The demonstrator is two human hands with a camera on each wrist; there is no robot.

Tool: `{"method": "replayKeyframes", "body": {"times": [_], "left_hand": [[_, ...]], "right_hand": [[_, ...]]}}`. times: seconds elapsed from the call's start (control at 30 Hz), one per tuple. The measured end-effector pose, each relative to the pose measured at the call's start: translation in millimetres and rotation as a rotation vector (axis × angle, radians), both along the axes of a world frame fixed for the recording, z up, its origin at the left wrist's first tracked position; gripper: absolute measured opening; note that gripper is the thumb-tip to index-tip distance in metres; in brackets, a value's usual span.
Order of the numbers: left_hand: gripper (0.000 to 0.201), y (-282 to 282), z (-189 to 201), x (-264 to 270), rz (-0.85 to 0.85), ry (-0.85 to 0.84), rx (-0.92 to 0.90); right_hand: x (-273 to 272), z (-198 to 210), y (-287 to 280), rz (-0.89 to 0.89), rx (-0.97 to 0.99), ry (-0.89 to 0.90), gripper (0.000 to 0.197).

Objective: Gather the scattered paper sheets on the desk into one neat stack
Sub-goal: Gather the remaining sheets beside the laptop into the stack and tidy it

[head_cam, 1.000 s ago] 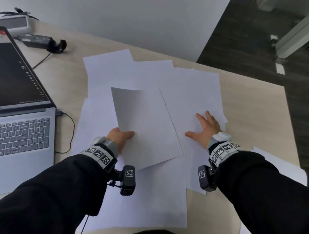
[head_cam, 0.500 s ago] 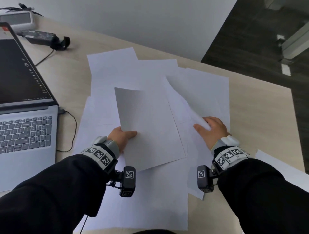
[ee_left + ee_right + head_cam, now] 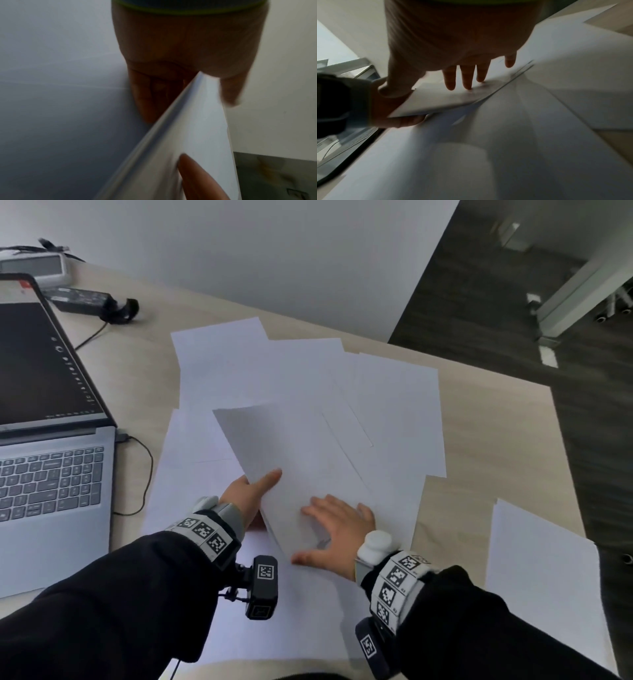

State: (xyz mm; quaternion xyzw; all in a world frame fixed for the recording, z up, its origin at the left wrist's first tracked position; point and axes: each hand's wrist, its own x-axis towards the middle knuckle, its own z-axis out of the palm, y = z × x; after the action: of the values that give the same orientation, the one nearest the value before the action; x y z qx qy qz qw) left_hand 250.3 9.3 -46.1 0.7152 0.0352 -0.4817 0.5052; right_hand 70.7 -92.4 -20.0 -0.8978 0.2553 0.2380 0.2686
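Observation:
Several white paper sheets (image 3: pixel 308 378) lie fanned and overlapping on the beige desk (image 3: pixel 496 440). My left hand (image 3: pixel 251 491) pinches the near left edge of a small held stack of sheets (image 3: pixel 291 446), thumb on top, fingers beneath; the left wrist view shows that stack (image 3: pixel 197 128) lifted off the sheets below. My right hand (image 3: pixel 337 529) lies flat with spread fingers on the stack's near corner, and the right wrist view shows its fingers (image 3: pixel 467 77) pressing the paper (image 3: pixel 453 97). One more sheet (image 3: pixel 544 577) lies apart at the right edge.
An open grey laptop (image 3: pixel 51 474) with its cable (image 3: pixel 144 474) stands at the left. A black power brick (image 3: pixel 82 297) and a grey device (image 3: pixel 34 268) sit at the back left. The desk ends at the right above dark floor (image 3: pixel 513 302).
My right hand lifted a sheet from the right side, carried it left onto the sheet in my left hand, and now presses flat on it. The left hand's sheet tilted slightly.

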Motion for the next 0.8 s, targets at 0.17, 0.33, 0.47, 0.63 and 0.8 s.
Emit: {"method": "replayKeyframes", "body": {"times": [0.17, 0.33, 0.47, 0.63, 0.8], "left_hand": [[0.021, 6, 10, -4, -0.07, -0.114, 0.103], [0.014, 8, 28, -9, -0.212, -0.251, 0.002], [0.007, 4, 46, -23, -0.284, -0.295, -0.076], [0.013, -6, 46, -52, -0.372, -0.304, -0.087], [0.021, -18, 35, -89, -0.515, -0.446, 0.007]], "right_hand": [[-11, 4, -2, -0.067, 0.039, -0.056, 0.084], [-49, -1, -38, -0.625, 0.158, -0.304, 0.078], [-76, 6, -52, -1.084, 0.553, -0.491, 0.077], [-107, 10, -42, -1.179, 0.868, -0.479, 0.042], [-145, -5, -42, -1.201, 0.559, -0.43, 0.022]]}}
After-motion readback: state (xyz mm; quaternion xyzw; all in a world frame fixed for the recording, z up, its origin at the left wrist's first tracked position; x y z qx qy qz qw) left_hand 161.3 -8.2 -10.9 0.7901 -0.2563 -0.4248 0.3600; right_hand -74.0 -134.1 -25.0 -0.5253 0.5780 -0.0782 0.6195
